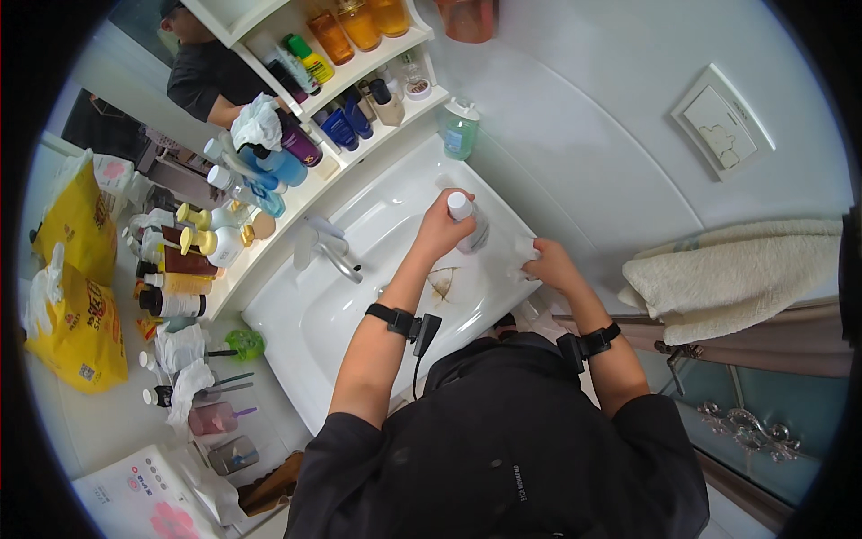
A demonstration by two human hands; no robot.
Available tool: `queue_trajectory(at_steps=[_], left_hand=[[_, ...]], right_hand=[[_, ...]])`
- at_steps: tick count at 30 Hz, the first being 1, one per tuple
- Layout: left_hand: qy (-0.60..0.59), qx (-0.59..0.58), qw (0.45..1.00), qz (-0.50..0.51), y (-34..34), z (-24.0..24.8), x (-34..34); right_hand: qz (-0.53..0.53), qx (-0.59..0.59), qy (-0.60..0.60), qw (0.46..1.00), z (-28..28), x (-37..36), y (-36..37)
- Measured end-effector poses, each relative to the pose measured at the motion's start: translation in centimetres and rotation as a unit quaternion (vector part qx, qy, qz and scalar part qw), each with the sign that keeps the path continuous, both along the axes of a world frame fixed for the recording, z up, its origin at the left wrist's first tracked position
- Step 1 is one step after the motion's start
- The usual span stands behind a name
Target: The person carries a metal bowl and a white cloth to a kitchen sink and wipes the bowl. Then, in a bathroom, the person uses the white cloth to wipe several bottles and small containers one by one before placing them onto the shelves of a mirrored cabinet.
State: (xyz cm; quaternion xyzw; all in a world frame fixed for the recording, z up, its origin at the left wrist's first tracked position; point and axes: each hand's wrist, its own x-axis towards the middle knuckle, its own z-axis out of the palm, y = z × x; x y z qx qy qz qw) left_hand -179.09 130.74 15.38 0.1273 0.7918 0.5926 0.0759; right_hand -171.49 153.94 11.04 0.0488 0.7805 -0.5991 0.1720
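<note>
My left hand (pixel 438 230) is wrapped round a clear bottle with a white cap (pixel 460 205), held over the right side of the white sink (pixel 346 193). Pinched in my right hand (pixel 551 264), at the sink's right edge, is a crumpled white tissue (pixel 521 258). Some of the tissue is hidden behind the fingers. Just below the bottle, a brownish cracked-looking patch (pixel 442 284) marks the basin's surface. A chrome faucet (pixel 334 254) stands at the sink's back left, apart from both hands.
A green soap bottle (pixel 460 131) stands at the sink's back corner. Toiletries crowd the white shelf (pixel 359 148) and the left counter, beside yellow bags (pixel 76 319). A cream towel (pixel 745 274) hangs at the right, below a wall switch (pixel 723 121).
</note>
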Motion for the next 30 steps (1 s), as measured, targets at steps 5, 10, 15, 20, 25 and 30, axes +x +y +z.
queue_trajectory(at_steps=[5,10,15,20,25,30], left_hand=[[-0.022,-0.006,1.000,-0.022,0.9,-2.3,-1.5],[-0.072,0.021,0.997,-0.010,0.7,-3.1,-0.9],[0.058,-0.101,0.993,-0.020,0.3,-2.0,-0.8],[0.022,-0.131,0.991,0.014,-0.2,-1.5,-2.8],[0.029,-0.163,0.985,0.046,-1.6,-2.1,-5.3],[0.051,-0.130,0.989,0.039,-2.2,-3.3,-6.7]], right_hand=[[-0.004,-0.004,-0.007,1.000,-0.5,-0.1,1.5],[0.025,0.008,-0.016,1.000,-1.5,-0.2,2.4],[0.001,-0.067,-0.072,0.995,-0.8,-1.0,1.3],[0.047,-0.063,-0.061,0.995,-0.7,-1.6,0.0],[0.066,-0.060,-0.054,0.995,-0.8,-2.3,-0.7],[0.058,-0.049,-0.056,0.996,-1.5,-2.5,-0.5]])
